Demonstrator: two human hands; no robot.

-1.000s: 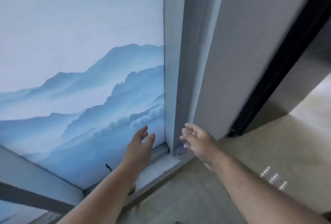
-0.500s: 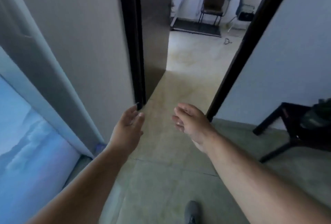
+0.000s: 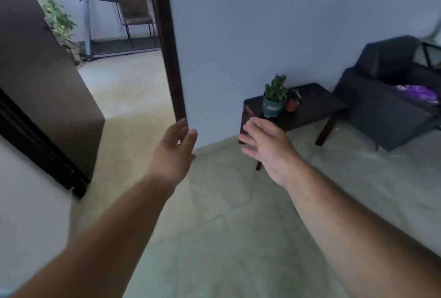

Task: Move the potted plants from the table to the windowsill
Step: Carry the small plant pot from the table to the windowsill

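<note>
Beyond our hands, against the wall, stands a low dark table (image 3: pixel 317 104) with two plants on it. Our right hand (image 3: pixel 267 147) hangs empty, fingers loosely spread, just short of the table's near corner; our left hand (image 3: pixel 173 152) is further left, also relaxed and empty. The bigger plant (image 3: pixel 274 99) sits leafy in a teal pot, the small plant (image 3: pixel 293 102) in an orange one, touching. Half a second ago only the table's edge showed; now both pots are in sight.
</note>
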